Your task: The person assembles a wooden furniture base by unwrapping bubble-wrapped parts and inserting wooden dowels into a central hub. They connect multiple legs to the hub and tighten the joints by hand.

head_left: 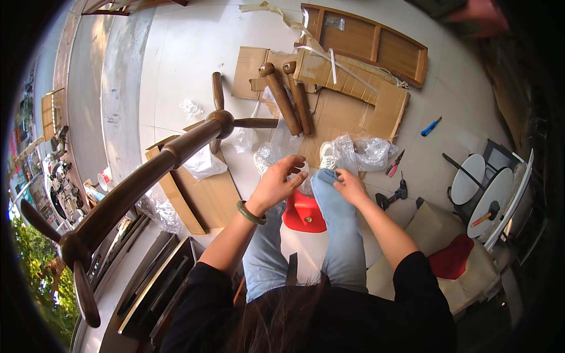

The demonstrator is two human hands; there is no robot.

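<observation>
Knees in pale jeans (pixel 344 235) at the lower middle, red stool seat (pixel 303 213) between them. Left hand (pixel 278 181), green bangle (pixel 251 213) at the wrist, fingers curled and pinching a small clear plastic bag (pixel 304 176) just above the right knee. Right hand (pixel 350 185) resting on that knee, fingers bent together at the bag's other edge; exact grip there too small to tell. Just beyond the hands, more crumpled clear plastic wrap (pixel 359 152) on the pale tiled floor (pixel 182 53). Left of the hands, dark turned wooden coat stand (pixel 147 176) leaning across from the lower left, its pegs spread near flattened cardboard (pixel 203 191). Right of the knees, red-handled pliers (pixel 394 163) and a black tool (pixel 393 195); blue utility knife (pixel 431 126) farther out. Farther on, two turned wooden legs (pixel 291 97) lying side by side on opened cardboard sheets (pixel 353 97). At the far edge, framed wooden panel (pixel 365 41) flat on the tiles.
</observation>
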